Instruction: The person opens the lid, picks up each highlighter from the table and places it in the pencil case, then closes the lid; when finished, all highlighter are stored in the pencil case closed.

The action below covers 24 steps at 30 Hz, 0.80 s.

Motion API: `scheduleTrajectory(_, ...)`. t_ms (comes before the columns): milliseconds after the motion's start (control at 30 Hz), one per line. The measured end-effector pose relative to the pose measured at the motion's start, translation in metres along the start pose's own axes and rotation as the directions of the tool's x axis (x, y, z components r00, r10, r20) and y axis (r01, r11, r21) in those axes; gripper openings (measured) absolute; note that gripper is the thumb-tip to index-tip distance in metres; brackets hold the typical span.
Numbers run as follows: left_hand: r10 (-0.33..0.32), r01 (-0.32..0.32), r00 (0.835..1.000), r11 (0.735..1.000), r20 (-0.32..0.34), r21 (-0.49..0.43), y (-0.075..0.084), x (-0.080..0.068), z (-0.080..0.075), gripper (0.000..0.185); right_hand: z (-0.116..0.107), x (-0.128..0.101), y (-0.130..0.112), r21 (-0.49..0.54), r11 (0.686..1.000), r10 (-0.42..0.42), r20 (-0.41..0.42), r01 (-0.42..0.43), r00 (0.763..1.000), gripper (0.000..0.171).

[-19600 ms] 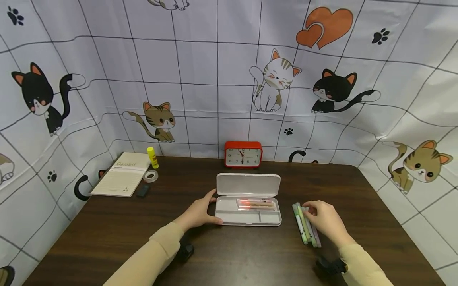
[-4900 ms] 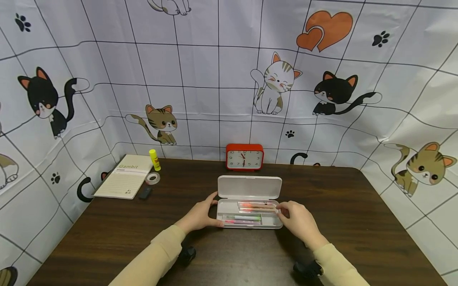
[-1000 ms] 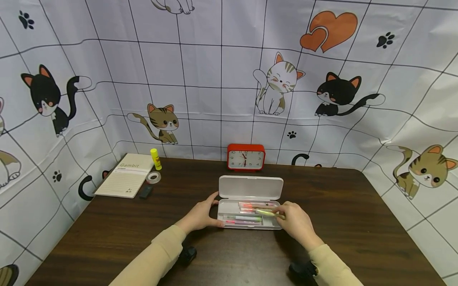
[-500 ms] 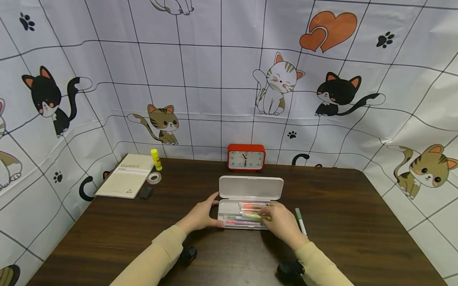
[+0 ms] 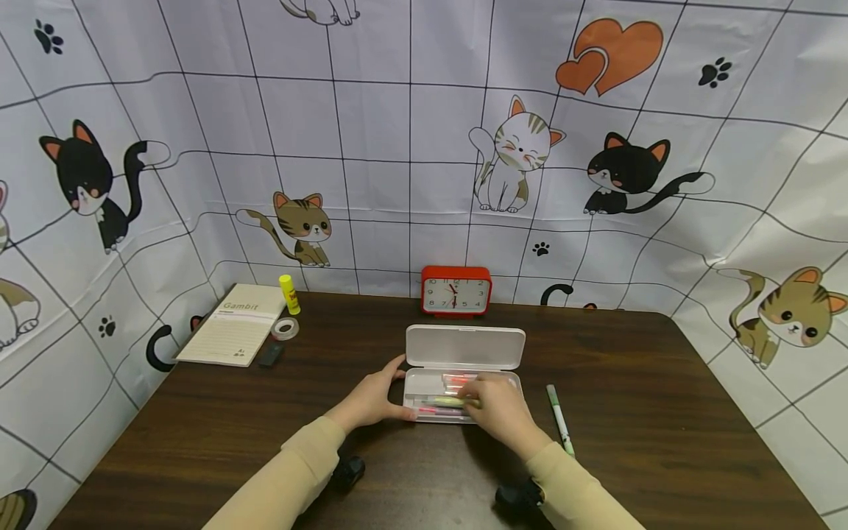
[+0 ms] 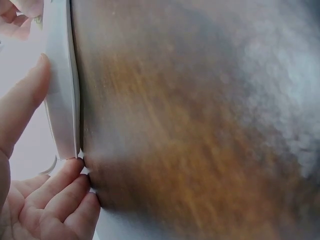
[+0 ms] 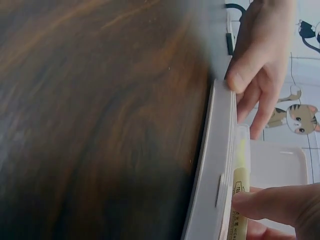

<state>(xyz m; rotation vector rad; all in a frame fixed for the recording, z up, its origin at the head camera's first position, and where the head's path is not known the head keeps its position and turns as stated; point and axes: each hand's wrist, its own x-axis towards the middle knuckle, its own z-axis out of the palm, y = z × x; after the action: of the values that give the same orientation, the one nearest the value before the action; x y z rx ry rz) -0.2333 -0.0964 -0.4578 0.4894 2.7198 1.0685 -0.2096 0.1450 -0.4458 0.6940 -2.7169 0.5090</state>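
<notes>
A white plastic pencil case (image 5: 464, 347) lies open on the table, its lid raised at the back. My left hand (image 5: 366, 399) grips its left end, thumb at the front corner and fingers at the side. My right hand (image 5: 501, 414) pinches a yellow highlighter (image 7: 241, 175) over the front compartment, cap pointing left. Beneath it in that compartment, a pink-purple pen (image 5: 433, 411) shows partly. Orange-tipped pens in a clear pack (image 5: 453, 380) lie in the back compartment, partly hidden by my right hand. A green-capped white highlighter (image 5: 559, 418) lies on the table, right of the case.
A red clock (image 5: 456, 291) stands behind the case. At the back left are a notepad (image 5: 232, 324), a yellow glue stick (image 5: 288, 294), a roll of tape (image 5: 285, 329) and a dark eraser (image 5: 270, 355). A patterned cloth backdrop (image 5: 371, 184) borders the table.
Earlier, several highlighters lay right of the case; now one lies there and others are inside. Over the last second my right hand has carried the yellow highlighter left. My left hand stays put.
</notes>
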Motion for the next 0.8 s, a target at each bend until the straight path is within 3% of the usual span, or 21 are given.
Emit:
scheduleTrajectory(200, 0.009, -0.009, 1.000, 1.000, -0.001, 0.006, -0.001, 0.001, 0.001, 0.105, 0.006, 0.002, -0.005, 0.012, 0.999, -0.030, -0.010, 0.030, 1.000, 0.013)
scheduleTrajectory(567, -0.002, 0.002, 1.000, 1.000, 0.000, 0.006, -0.002, 0.002, 0.001, 0.106, -0.001, 0.001, -0.003, 0.076, 0.997, 0.009, 0.017, -0.010, 1.000, 0.012)
scheduleTrajectory(800, -0.005, 0.005, 1.000, 1.000, 0.000, 0.001, -0.003, 0.002, 0.002, 0.106, -0.003, -0.002, 0.003, 0.053, 0.997, 0.051, 0.038, -0.053, 0.998, 0.014)
